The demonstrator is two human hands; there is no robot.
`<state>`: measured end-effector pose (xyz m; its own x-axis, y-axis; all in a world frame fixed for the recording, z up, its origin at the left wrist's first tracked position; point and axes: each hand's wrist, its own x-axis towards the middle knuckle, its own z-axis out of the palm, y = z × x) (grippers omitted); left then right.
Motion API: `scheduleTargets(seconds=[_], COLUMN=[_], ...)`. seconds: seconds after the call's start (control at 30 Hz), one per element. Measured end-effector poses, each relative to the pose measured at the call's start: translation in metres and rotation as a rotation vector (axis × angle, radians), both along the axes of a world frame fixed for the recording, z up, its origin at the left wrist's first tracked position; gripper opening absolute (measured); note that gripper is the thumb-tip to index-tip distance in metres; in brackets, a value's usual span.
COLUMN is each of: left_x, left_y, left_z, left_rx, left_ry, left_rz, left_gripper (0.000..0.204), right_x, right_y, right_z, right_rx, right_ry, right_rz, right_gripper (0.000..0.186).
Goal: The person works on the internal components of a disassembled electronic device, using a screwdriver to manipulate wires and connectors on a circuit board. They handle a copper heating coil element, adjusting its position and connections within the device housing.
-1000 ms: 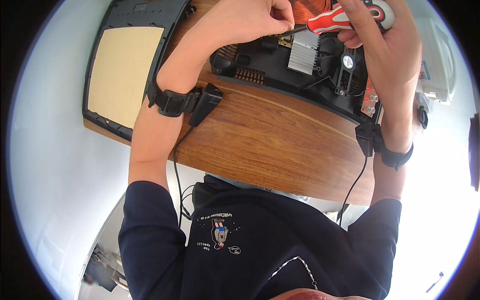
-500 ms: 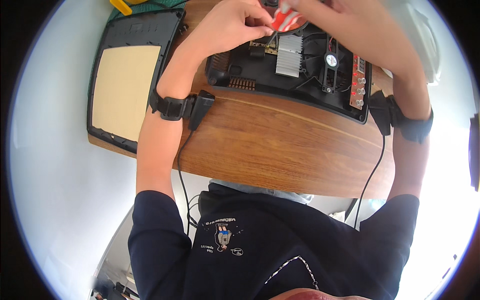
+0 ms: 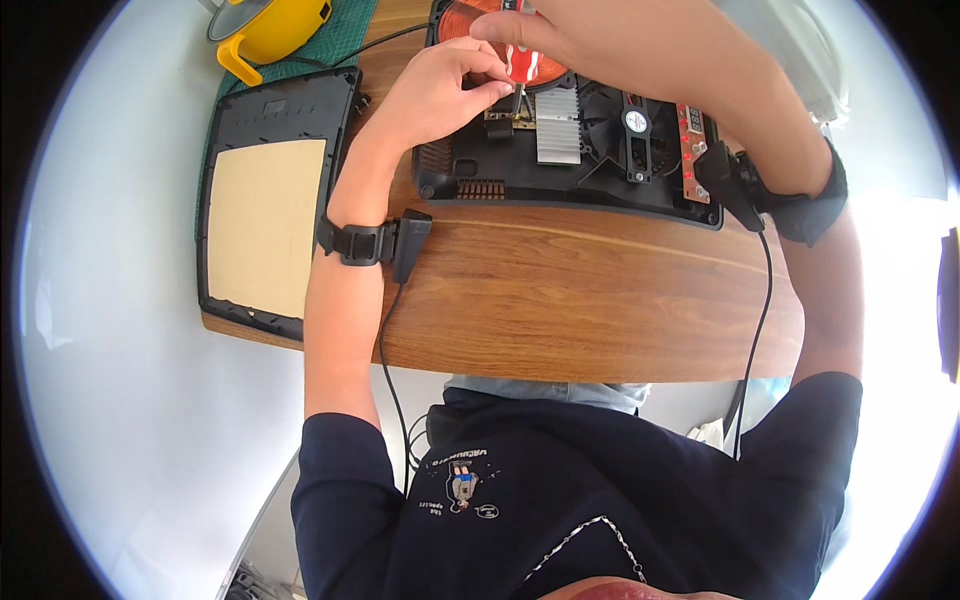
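An opened induction cooker base point(image 3: 560, 190) lies on the table, its copper coil point(image 3: 465, 25) at the far side. My right hand point(image 3: 540, 35) is closed around the red-and-white handle of a screwdriver point(image 3: 522, 68), held nearly upright with the shaft pointing down by the circuit board point(image 3: 496, 118). The tip is hard to make out among the parts there. My left hand point(image 3: 440, 90) has its thumb and forefinger pinched against the lower end of the screwdriver. Beside the shaft stands a silver finned heat sink point(image 3: 558, 128), with a black fan point(image 3: 600, 130) to its right.
A black cover with a cream panel point(image 3: 265, 220) lies at the left. Behind it a yellow pot point(image 3: 275, 30) stands on a green mat point(image 3: 345, 40). A control board point(image 3: 692, 150) with red lights is at the base's right. Cables point(image 3: 385, 340) hang from both wrist straps.
The view has shifted, bringing more of the yellow pot and coil into sight. The screwdriver, tilted and blurred before, now stands more upright. Both hands stay at it.
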<state>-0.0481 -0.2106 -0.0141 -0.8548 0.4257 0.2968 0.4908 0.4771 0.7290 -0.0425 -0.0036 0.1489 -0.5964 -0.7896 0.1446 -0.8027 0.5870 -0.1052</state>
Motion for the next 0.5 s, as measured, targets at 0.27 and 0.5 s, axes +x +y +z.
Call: scheduleTargets(seconds=[0.27, 0.5], left_x=[-0.003, -0.005], left_y=[-0.001, -0.001], left_z=[-0.007, -0.006], left_rx=[-0.001, 0.008], left_ry=[0.007, 0.053], left_rz=[-0.009, -0.048], left_gripper=[0.01, 0.009], right_x=[0.004, 0.015], right_y=[0.003, 0.008], right_z=[-0.009, 0.011], right_rx=[-0.02, 0.011], right_ry=[0.129, -0.019], right_rz=[-0.03, -0.02], right_gripper=[0.028, 0.032])
